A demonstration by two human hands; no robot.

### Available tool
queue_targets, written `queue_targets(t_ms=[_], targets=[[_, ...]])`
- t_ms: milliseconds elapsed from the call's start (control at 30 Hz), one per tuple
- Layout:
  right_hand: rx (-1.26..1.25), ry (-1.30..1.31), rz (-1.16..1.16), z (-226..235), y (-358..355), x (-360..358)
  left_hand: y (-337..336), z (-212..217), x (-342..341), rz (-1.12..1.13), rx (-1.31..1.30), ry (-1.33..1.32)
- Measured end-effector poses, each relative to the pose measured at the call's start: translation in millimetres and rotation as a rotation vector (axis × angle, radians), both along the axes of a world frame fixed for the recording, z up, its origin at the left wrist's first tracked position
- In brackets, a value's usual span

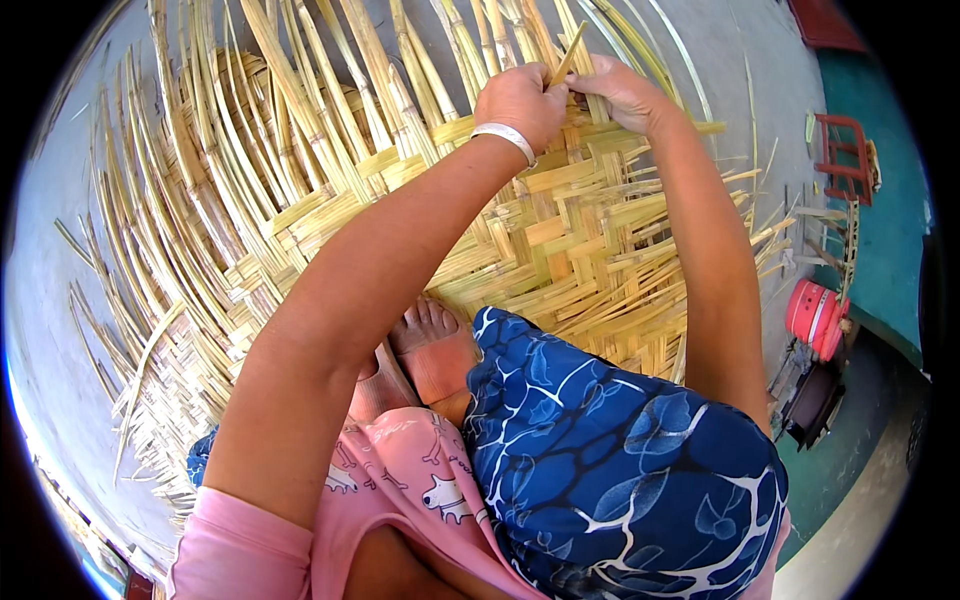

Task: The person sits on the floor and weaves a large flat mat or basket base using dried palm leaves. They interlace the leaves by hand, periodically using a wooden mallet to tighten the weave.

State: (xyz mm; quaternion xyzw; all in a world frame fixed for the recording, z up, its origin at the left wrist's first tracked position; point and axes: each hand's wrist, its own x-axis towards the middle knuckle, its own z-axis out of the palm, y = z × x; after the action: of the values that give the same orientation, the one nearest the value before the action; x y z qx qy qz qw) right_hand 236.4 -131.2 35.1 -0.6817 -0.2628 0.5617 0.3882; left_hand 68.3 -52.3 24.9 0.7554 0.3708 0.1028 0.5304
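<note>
A mat of flat yellow-green cane strips [560,225] lies on the floor in front of me, woven in a zigzag in its middle, with long loose ends fanning out at the far side. At its far part my left hand [520,108], with a white bangle on the wrist, is closed around a narrow cane strip [569,55], whose tip sticks up past the thumb. Close beside it, my right hand [620,94] has its fingers pinched on a strip of the mat; part of the grip is hidden. Both hands are over the edge of the weave.
My bare feet [435,350] stand against the near edge of the mat, below patterned blue cloth [620,450] over my knee. To the right are a red frame-like object [845,160], a pink round container [816,318] and a green floor area [880,240].
</note>
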Motion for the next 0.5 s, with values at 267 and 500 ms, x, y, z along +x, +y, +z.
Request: queue_targets(t_ms=[267, 500], targets=[[0.001, 0.072, 0.056, 5, -2, 9, -2, 1, 0, 0.022, 0.028, -0.036], [0.011, 0.014, 0.019, -1, -1, 9, -3, 1, 1, 0.024, 0.03, -0.044]])
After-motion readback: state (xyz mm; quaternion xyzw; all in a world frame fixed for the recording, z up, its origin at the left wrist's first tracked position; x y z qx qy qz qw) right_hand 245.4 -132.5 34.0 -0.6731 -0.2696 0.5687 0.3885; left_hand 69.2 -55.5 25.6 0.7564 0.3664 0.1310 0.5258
